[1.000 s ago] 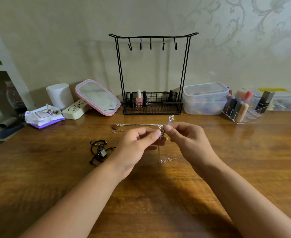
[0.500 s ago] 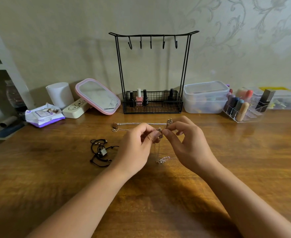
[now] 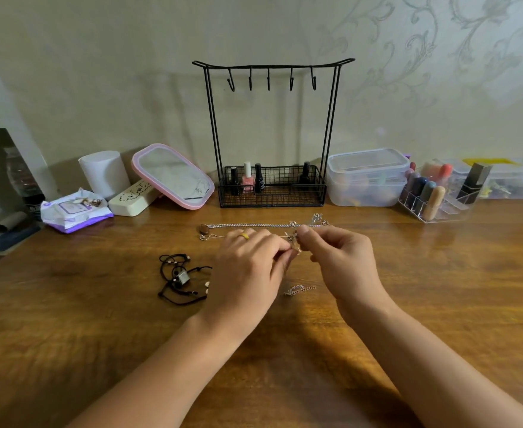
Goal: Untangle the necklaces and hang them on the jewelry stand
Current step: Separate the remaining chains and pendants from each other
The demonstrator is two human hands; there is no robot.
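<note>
Thin silver chains [image 3: 254, 225] knotted btwn my left hand [image 3: 248, 267] & right hand [image 3: 340, 261], both pinching; a hard tug could tighten the knot or snap a link.

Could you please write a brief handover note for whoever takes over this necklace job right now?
Left hand and right hand: each pinches the knot of the silver chains above the table.
One chain runs left to a brown pendant; a loose chain end lies between the wrists.
Black cord necklace lies bunched, untouched, left of the hands.
Jewelry stand: all hooks bare.
Done: nothing hung.
Left: free the knot, untangle the cord, hang everything.
</note>
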